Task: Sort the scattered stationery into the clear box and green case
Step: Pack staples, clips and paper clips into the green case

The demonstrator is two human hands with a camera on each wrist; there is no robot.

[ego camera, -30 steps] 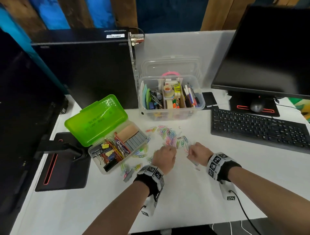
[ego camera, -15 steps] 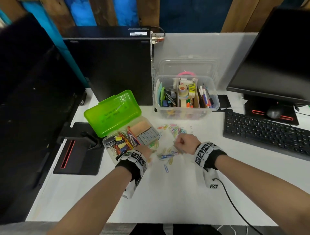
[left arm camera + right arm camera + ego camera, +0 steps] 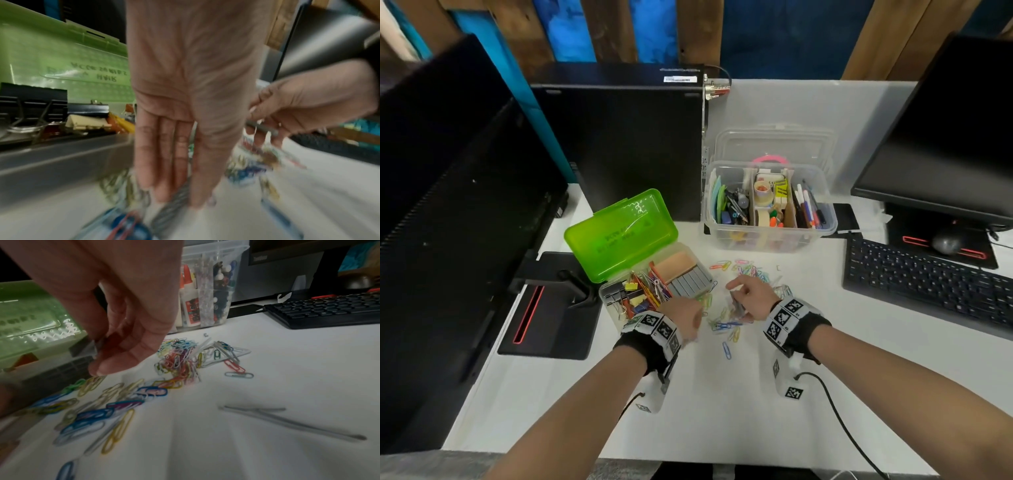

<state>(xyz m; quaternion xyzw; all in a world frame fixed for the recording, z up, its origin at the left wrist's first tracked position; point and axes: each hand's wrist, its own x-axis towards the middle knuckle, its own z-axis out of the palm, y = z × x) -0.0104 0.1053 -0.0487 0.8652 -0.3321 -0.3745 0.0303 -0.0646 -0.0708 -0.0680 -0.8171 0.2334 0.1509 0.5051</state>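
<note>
The green case (image 3: 619, 233) lies open at the left, its tray holding binder clips, staple blocks and clips. The clear box (image 3: 828, 219) stands behind, full of pens, tape and glue. Coloured paper clips (image 3: 748, 270) (image 3: 179, 360) are scattered on the white desk between them. My left hand (image 3: 690, 322) (image 3: 174, 162) points straight fingers down onto the clips beside the case's front corner. My right hand (image 3: 743, 301) (image 3: 98, 353) hovers just above the clips and pinches a grey staple strip (image 3: 86, 348) (image 3: 263, 129).
A black keyboard (image 3: 928, 284) and a mouse (image 3: 945, 243) lie to the right under a monitor (image 3: 945, 137). A PC tower (image 3: 626, 144) stands behind the case. A monitor base (image 3: 551, 308) sits at the left. A thin grey wire (image 3: 287, 421) lies on the desk.
My left hand has moved left from the middle pile to the clips by the case. My right hand has shifted left, and its fist has loosened round the grey strip.
</note>
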